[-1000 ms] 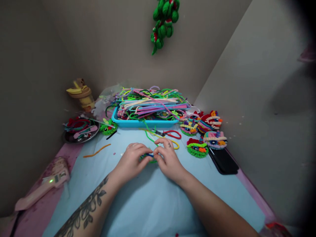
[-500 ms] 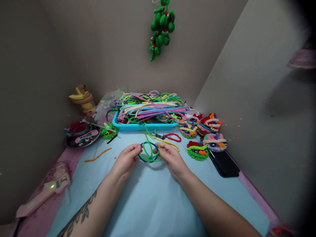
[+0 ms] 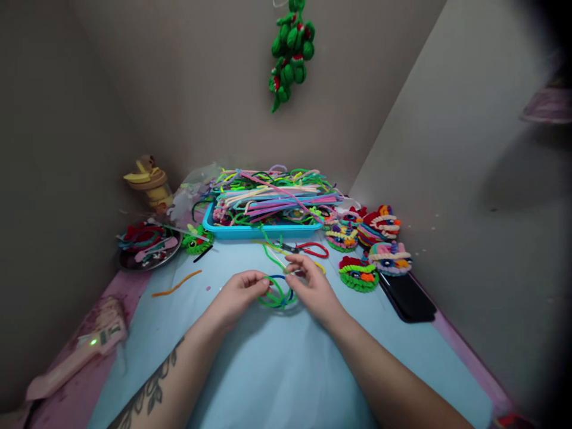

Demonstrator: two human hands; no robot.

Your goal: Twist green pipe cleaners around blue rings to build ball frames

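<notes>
A small round frame of bent green and blue pipe cleaners (image 3: pixel 281 302) is held just above the blue table cover. My left hand (image 3: pixel 243 292) pinches its left side between thumb and fingers. At its upper right is my right hand (image 3: pixel 313 289), fingers curled and thumb against the rim; its fingertips partly hide what they grip. A green pipe cleaner strand (image 3: pixel 271 255) runs behind the frame toward the tray. Red-and-yellow-handled pliers or scissors (image 3: pixel 313 247) lie just beyond my right hand.
A blue tray (image 3: pixel 263 230) heaped with pipe cleaners stands behind. Several fuzzy bird-like heads (image 3: pixel 358 277) and a black phone (image 3: pixel 409 298) lie right. At left are a metal bowl (image 3: pixel 167 257), an orange pipe cleaner (image 3: pixel 176 286) and a pink glue gun (image 3: pixel 80 357).
Both hands have shifted slightly right and the frame has dropped a little and turned. My right hand has moved from the frame's side to its upper right, its fingers lifted more.
</notes>
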